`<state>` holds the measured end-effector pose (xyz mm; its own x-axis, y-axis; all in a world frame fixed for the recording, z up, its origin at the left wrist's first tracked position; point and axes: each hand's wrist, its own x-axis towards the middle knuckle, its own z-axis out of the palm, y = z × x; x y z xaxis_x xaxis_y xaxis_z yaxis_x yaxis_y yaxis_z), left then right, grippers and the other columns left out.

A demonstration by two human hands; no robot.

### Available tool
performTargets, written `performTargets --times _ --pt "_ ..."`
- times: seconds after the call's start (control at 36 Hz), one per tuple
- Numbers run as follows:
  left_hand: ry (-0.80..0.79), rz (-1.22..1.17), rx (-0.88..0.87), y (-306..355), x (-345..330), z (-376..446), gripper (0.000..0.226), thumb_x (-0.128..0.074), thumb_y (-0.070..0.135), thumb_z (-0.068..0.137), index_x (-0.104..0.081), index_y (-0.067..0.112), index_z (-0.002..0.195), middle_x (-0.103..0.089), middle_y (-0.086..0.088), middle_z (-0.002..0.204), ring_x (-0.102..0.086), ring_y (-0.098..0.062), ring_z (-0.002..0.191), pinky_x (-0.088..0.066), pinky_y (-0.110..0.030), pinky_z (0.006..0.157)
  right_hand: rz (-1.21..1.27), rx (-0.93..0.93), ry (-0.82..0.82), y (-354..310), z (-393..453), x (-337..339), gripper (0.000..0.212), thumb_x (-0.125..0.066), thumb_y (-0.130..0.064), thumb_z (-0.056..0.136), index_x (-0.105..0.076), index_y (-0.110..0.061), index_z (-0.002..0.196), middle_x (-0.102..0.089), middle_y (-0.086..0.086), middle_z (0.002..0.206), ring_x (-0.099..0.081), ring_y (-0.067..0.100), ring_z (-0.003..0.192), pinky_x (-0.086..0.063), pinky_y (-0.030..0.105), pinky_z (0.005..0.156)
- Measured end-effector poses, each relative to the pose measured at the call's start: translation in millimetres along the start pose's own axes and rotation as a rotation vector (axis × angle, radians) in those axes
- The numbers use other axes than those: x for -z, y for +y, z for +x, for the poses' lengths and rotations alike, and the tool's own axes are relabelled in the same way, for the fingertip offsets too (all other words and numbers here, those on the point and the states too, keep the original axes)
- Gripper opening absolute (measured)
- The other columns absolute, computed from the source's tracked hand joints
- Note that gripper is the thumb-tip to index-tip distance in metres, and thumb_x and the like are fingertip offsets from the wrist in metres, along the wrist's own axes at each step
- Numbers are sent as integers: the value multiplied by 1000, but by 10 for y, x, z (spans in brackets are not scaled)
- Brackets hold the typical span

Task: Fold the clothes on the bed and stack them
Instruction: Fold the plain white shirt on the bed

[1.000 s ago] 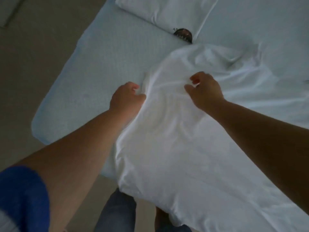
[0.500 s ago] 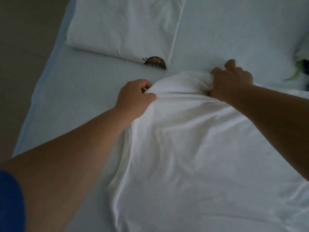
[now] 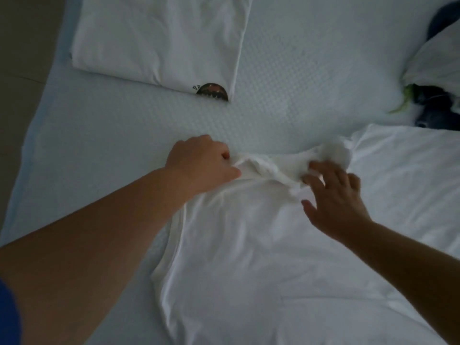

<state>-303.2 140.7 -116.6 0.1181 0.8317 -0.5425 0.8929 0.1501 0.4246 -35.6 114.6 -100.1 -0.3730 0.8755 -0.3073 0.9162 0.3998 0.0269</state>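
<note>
White shirt (image 3: 261, 257): spread flat on the near bed, far edge bunched.
Left hand (image 3: 199, 164): still pinching that edge, fist closed.
Right hand (image 3: 333, 197): just let go, fingers spread, holding nothing; likely regripping.
Folded shirt (image 3: 159, 38): far left, awaiting this one.

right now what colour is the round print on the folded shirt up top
Dark brown to black with reddish touches, on the white folded shirt; the round print shows in the head view.

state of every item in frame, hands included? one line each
white shirt: spread flat, unfolded, top edge bunched
folded white shirt: folded, lying apart at the far left
clothes pile: unfolded, heaped at right edge
left hand: shut on white shirt's top edge
right hand: open, fingers spread over shirt
</note>
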Motion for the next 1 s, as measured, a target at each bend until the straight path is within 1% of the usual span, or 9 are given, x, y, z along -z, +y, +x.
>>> performTargets --times 0.08,0.25,0.33,0.44,0.58,0.75,0.81,0.89,1.0 --pt "170 78 -116 161 -86 -10 62 -65 58 67 -57 22 118 -56 -7 112 -53 -28 105 -39 -37 86 112 -74 -68 -24 -260 -106 46 -80 -19 67 -65 -9 109 -52 16 132 -47 38 123 -40 51 94" --pt "219 182 -357 510 -265 34 48 -67 41 72 -64 17 113 -56 -8 105 -52 -29 96 -38 -39 79 270 -243 248 112 -224 -44 45 -77 -14 68 -63 -7 111 -55 18 120 -51 38 109 -42 45 90" --pt "242 216 -370 561 -369 28 34 -66 33 75 -70 14 103 -56 -10 101 -52 -31 93 -34 -39 75 312 -387 104 280 -65 -51 68 -74 -28 72 -46 -17 133 -35 11 142 -29 32 130 -27 46 105" --pt "287 182 -378 557 -461 -26 26 -68 27 75 -73 15 98 -59 -13 92 -55 -34 85 -34 -38 70 332 -366 -142 407 -18 -164 81 -76 -37 72 -33 -23 140 -33 6 142 -33 28 128 -35 43 102" --pt "243 35 -370 492 -457 -53 23 -64 29 80 -75 18 98 -66 -12 91 -62 -34 84 -46 -42 74 739 -732 65 481 28 -174 93 -76 -55 63 -34 -22 139 -35 5 138 -40 26 126 -37 40 103" --pt "418 -173 -196 394 -407 -65 23 -75 18 75 -75 15 98 -67 -9 97 -63 -28 88 -46 -31 75 613 -716 -7 578 156 -31 16 -66 -37 81 -57 -24 82 -58 -9 76 -56 19 81 -35 27 65" --pt "484 -205 -134 361 -357 -53 25 -75 21 76 -74 15 99 -66 -9 96 -61 -27 89 -41 -26 73 591 -660 52 622 214 73 21 -64 -34 82 -51 -23 70 -58 -5 76 -51 18 76 -31 25 66" --pt "513 -252 -76 323 -246 -21 28 -74 23 76 -73 15 103 -64 -9 95 -59 -23 89 -33 -17 73 565 -631 41 725 375 224 18 -66 -34 82 -57 -20 87 -59 7 108 -52 19 89 -33 24 73" --pt "435 -233 -116 287 -168 -25 18 -74 18 76 -75 13 93 -65 -11 87 -61 -27 83 -35 -22 69 752 -731 -248 701 524 323 64 -76 -42 73 -52 -10 122 -57 9 114 -58 27 103 -50 38 89"
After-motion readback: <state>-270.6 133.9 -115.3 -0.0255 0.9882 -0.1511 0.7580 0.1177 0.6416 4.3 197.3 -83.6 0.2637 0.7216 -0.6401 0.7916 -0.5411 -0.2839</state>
